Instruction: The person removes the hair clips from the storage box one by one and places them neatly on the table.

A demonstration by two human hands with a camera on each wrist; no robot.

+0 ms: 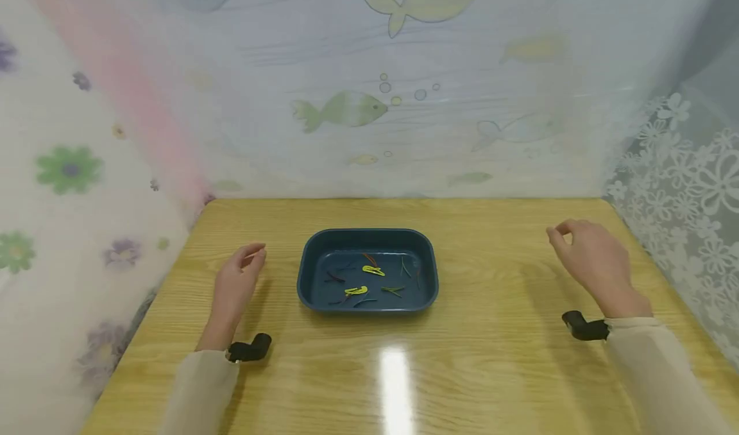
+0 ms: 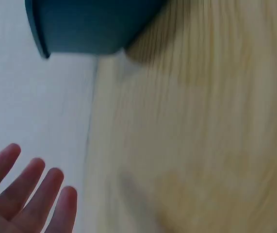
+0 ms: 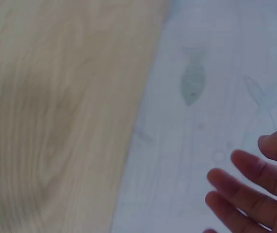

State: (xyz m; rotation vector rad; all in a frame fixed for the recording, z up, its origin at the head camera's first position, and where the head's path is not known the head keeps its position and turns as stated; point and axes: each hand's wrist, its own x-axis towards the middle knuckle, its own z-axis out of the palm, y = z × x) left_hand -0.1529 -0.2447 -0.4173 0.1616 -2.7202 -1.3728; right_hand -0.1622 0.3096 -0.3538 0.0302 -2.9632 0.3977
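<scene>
1. At centre-left of the head view, the left hand (image 1: 232,290) hovers over the wooden surface (image 1: 491,364), apart from the tray (image 1: 367,310). In the left wrist view its fingers (image 2: 42,195) are relaxed, a little spread, and hold nothing. A low sweep rightward could, I judge, bump the tray with the black wrist mount (image 1: 251,348) and jostle what lies inside.

2. Just left of the frame's middle sits the dark blue tray, with an upper yellow clip (image 1: 369,269), a lower yellow clip (image 1: 360,290) and scattered thin pieces (image 1: 392,289) on its floor. The darker ones blend with the blue, so some might be overlooked; where pieces cross, a pinch could lift two together, and such slim shapes may slip away.

3. At centre-right, the right hand (image 1: 599,265) is well apart from the tray. The right wrist view shows loosely bent fingers, free of any object. Both hands reaching in together could crowd each other.

4. No brand, label or writing is readable; the backdrop (image 1: 260,153) carries fish drawings only.
</scene>
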